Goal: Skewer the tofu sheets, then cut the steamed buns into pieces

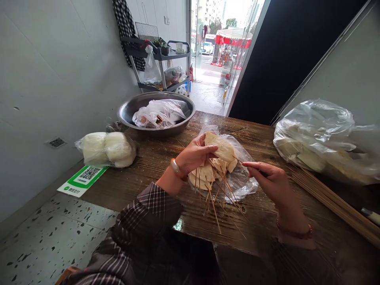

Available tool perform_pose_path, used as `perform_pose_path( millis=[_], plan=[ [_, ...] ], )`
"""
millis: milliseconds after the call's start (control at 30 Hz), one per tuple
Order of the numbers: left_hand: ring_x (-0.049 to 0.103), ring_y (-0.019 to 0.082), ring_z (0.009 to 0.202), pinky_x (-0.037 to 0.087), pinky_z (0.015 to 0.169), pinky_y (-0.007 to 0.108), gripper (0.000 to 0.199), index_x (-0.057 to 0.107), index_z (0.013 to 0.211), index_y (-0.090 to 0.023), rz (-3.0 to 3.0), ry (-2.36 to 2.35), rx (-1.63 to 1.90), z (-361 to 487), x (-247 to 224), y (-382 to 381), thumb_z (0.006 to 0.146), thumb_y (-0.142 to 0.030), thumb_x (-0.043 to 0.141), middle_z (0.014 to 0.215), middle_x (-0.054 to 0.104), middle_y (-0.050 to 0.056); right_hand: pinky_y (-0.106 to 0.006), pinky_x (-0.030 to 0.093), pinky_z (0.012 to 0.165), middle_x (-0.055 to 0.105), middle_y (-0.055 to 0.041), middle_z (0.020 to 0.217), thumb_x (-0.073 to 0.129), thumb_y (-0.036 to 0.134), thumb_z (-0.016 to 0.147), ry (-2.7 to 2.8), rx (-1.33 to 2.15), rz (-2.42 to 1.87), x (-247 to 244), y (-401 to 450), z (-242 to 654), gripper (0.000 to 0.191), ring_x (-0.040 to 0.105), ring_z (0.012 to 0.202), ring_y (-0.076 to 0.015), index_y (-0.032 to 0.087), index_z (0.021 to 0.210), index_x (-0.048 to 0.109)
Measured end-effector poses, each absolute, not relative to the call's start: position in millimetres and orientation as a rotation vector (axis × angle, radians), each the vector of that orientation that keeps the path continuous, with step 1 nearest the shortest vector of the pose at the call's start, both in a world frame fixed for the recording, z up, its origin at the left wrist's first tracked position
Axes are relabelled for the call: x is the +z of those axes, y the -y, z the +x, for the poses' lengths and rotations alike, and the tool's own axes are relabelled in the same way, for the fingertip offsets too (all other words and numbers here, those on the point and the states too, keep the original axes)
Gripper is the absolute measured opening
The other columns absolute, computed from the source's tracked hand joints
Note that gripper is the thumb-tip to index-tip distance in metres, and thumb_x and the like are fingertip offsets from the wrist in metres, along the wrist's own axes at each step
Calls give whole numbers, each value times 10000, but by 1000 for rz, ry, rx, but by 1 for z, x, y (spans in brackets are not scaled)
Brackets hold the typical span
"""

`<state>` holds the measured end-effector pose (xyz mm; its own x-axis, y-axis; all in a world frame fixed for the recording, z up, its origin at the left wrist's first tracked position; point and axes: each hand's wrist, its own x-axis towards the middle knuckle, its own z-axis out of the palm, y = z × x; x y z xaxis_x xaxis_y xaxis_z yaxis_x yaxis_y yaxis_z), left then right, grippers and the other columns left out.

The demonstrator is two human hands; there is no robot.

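Sheet [224, 147], head view: pale-tan, flat, rounded food piece, raised above the pile, its left end between the left thumb and fingers, its right edge toward the right hand.
Left hand [194, 155]: thumb presses the near face of the sheet, other fingers go behind it; grip narrow; amber-coloured bangle [175, 168] on the wrist.
Right hand [268, 180]: thumb and forefinger pinch a thin brown wooden skewer [238, 160]; its far end meets the sheet's lower right edge, though how deep it goes I cannot tell.
Pile [204, 177]: similar pale-tan sheets below the hands, thin wooden sticks [214, 213] fanning toward the person.
Plastic under pile: crumpled clear bag [247, 186] on a dark-brown grained wooden table [154, 178].
Table's far side: wide silver metal bowl [126, 114] with a crumpled translucent bag [166, 112] inside.
Table's left: plastic-wrapped white blocks [109, 148] beside a green-and-white QR card [84, 180].
Table's right: bulging clear bag [317, 128], near a long bundle of brown sticks [332, 198].
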<state>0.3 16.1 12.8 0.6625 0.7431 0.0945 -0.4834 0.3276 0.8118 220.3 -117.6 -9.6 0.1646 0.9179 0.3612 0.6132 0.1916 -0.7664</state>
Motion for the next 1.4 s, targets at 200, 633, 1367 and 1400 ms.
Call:
perform_pose_path(
  millis=[200,633,1367,1400],
  plan=[
    [704,159,827,570,789,276,378,670,1003,-95,893,-398,888,5,7,-16,656,-108,820,943,734,84,-292,483,676,726,-25,816,610,339,910,1563,371,-1533,-9,119,218,238,647,727,-165,229,1035,780],
    [680,143,807,556,759,266,397,654,1005,-124,898,-405,913,4,5,-20,645,-111,820,932,731,61,-292,462,661,683,-11,744,596,337,923,1694,361,-1517,-6,123,232,235,621,703,-160,240,1039,776],
    [695,161,781,564,767,288,430,636,1028,-107,840,-383,926,8,-3,-19,650,-152,837,897,729,80,-296,490,674,705,-16,771,608,347,919,1633,404,-1518,-11,121,225,233,637,721,-165,244,1045,775],
    [695,159,777,564,766,287,435,635,1025,-108,841,-380,930,8,-3,-19,645,-155,842,890,729,77,-295,490,671,707,-17,772,606,346,919,1631,404,-1519,-11,121,224,234,638,721,-166,244,1047,775]
  ],
)
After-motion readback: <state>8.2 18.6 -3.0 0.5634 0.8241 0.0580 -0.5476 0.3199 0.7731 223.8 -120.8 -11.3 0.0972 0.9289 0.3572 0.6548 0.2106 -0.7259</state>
